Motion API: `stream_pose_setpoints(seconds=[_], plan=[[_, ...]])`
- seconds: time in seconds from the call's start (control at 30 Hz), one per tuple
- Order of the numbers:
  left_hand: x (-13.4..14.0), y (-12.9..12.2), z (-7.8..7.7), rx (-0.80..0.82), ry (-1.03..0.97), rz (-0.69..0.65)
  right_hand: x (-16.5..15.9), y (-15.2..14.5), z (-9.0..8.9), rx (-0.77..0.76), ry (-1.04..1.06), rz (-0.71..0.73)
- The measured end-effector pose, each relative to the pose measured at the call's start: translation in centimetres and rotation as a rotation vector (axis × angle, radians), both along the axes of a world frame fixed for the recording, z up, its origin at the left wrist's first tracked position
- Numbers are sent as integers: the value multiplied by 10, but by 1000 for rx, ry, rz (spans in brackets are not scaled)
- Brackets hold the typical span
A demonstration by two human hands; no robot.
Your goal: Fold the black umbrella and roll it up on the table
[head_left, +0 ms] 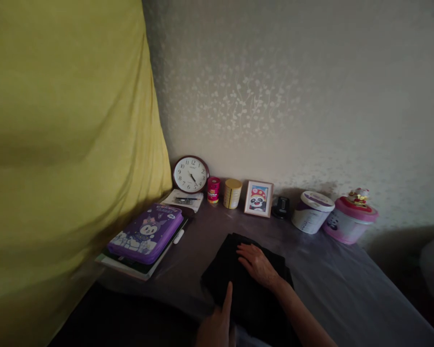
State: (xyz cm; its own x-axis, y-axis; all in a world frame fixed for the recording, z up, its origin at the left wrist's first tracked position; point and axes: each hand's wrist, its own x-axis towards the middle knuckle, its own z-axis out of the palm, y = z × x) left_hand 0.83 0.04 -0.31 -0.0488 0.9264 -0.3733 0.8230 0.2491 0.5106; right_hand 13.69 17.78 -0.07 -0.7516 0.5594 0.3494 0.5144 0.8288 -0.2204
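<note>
A folded black cloth (235, 270), possibly a garment, lies on the dark table cover near the front edge. My right hand (256, 262) rests flat on its upper part, palm down, with the fingers stretched toward the left. Lower down, my left hand (216, 325) is over the cloth's near left part, one finger pointing straight ahead. Its other fingers are largely hidden and slightly blurred. No held object shows in either hand.
Left on the table (198, 241) lies a purple zipped case (148, 233) on books, beside a white marker (178, 236). Along the wall stand a clock (191, 174), red can (213, 190), yellow tin (233, 193), panda picture frame (259, 198), white tub (313, 213) and pink tub (349, 224).
</note>
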Motion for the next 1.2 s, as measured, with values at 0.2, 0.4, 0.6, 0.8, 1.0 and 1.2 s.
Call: stream_pose_setpoints(seconds=[0.2, 0.4, 0.6, 0.8, 1.0, 1.2], plan=[[2, 2, -3, -33, 19, 27, -10, -2, 8, 20, 41, 42], [1, 5, 0, -66, 12, 18, -20, 12, 1, -60, -59, 16], [-1, 5, -1, -42, -19, 28, -2, 55, 5, -40, 16, -278], [-2, 2, -5, -43, -44, 36, 66, 60, 5, -104, 283, -446], [-3, 0, -7, 7, -52, 20, 125, 30, -21, -337, 559, -568], [-4, -1, -15, 73, -61, -14, 127, -7, -29, -279, 495, -412]])
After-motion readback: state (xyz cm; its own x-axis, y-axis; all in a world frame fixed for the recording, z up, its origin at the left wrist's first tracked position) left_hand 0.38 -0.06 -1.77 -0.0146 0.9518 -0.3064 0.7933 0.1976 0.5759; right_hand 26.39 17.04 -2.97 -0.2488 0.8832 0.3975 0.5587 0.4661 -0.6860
